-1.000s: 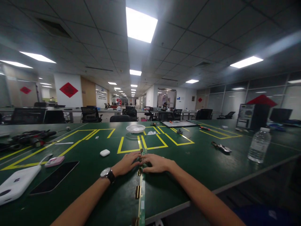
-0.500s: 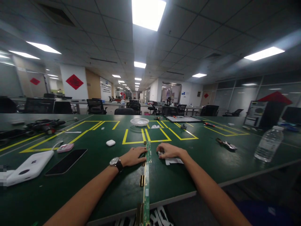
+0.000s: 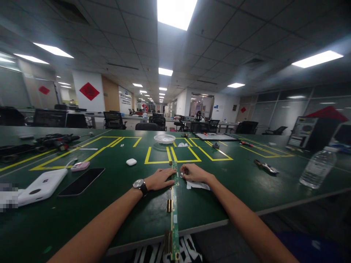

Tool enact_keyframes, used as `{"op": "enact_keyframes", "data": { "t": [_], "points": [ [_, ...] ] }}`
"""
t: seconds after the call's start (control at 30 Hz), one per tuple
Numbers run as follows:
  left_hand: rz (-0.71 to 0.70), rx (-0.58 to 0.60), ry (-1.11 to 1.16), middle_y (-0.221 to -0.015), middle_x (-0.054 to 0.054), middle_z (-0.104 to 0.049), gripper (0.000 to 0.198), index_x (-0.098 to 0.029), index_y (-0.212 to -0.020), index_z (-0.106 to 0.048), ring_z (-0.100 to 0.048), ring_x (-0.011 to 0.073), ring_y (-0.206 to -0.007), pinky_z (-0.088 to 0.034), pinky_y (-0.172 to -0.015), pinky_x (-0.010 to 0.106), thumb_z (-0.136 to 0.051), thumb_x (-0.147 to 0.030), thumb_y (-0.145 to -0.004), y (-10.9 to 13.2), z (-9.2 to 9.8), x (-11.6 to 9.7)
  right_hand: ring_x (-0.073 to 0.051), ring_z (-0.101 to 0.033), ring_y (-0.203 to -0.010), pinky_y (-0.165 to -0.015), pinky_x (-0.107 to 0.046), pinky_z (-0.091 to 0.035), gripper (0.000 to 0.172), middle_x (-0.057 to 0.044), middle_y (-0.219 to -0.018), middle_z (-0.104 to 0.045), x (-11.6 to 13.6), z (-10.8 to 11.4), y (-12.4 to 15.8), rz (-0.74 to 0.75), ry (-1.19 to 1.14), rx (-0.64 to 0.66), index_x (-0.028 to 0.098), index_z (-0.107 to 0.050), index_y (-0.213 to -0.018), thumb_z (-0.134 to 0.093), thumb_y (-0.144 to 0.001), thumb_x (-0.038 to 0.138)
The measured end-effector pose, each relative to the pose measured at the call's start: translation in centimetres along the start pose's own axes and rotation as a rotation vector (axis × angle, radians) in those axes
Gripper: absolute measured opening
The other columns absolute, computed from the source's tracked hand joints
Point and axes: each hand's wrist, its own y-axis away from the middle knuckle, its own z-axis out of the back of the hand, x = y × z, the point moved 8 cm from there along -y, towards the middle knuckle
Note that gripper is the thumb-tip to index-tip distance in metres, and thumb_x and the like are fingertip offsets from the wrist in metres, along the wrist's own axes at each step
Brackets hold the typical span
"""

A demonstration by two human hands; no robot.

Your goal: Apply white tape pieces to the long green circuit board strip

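Observation:
A long, narrow green circuit board (image 3: 174, 208) runs away from me over the front edge of the table, with brownish connector tabs along its left side. Stretched out, the fingers of my left hand (image 3: 160, 179) lie against and partly over its far part. My right hand (image 3: 193, 172) is just right of the board's far end, its fingers pinched on a small white piece (image 3: 182, 175) whose kind I cannot make out. Partly under that hand lies a white paper-like strip (image 3: 199, 186). A watch (image 3: 139, 184) is on my left wrist.
On the green table (image 3: 131, 215) stand a white basket (image 3: 164, 138) and a water bottle (image 3: 318, 168). Left of me lie a phone (image 3: 82, 182), a white power bank (image 3: 45, 186) and a white earbud case (image 3: 131, 162). A dark tool (image 3: 265, 167) lies to the right.
My right hand has come left, closer to the board, with the small white piece in its fingers. My left hand stays at the board. The whole view has shifted slightly.

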Motion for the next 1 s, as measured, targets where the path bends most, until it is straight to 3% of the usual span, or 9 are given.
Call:
{"op": "enact_keyframes", "data": {
  "t": [0.3, 0.63, 0.9, 1.0],
  "points": [
    [-0.004, 0.015, -0.043, -0.154, 0.009, -0.035, 0.052, -0.026, -0.144, -0.038, -0.034, 0.0288, -0.140, -0.028, -0.108, 0.049, -0.039, -0.051, -0.099, -0.08, -0.23, 0.12, -0.013, -0.056, -0.068, -0.062, -0.022, -0.040, 0.036, 0.000, -0.078, -0.063, 0.10, -0.55, -0.35, 0.001, -0.009, -0.051, 0.016, -0.058, -0.112, -0.065, -0.077, 0.022],
    [0.012, 0.032, -0.050, -0.154, 0.010, -0.034, 0.052, -0.024, -0.145, -0.037, -0.032, 0.0290, -0.140, -0.026, -0.109, 0.050, -0.041, -0.048, -0.098, -0.08, -0.10, -0.19, -0.013, -0.058, -0.069, -0.063, -0.022, -0.040, 0.036, -0.001, -0.080, -0.065, 0.08, -0.78, -0.45, 0.016, 0.020, -0.090, 0.017, -0.059, -0.112, -0.066, -0.077, 0.021],
    [-0.032, 0.068, -0.064, -0.156, 0.010, -0.028, 0.053, -0.026, -0.148, -0.032, -0.029, 0.0275, -0.142, -0.026, -0.108, 0.048, -0.038, -0.047, -0.100, -0.32, -0.50, 0.14, -0.014, -0.060, -0.072, -0.070, -0.024, -0.043, 0.008, -0.003, -0.078, -0.068, 0.52, -0.84, -0.67, 0.167, 0.026, -0.083, 0.015, -0.069, -0.085, -0.065, -0.081, 0.021],
    [-0.057, 0.069, -0.063, -0.156, 0.008, -0.029, 0.052, -0.028, -0.148, -0.033, -0.029, 0.0282, -0.142, -0.027, -0.107, 0.048, -0.037, -0.048, -0.100, -0.29, -0.40, 0.10, -0.014, -0.061, -0.073, -0.073, -0.024, -0.043, 0.008, -0.002, -0.077, -0.069, 0.55, -0.87, -0.68, 0.193, -0.011, -0.066, 0.016, -0.070, -0.080, -0.064, -0.082, 0.021]
  ]
}}
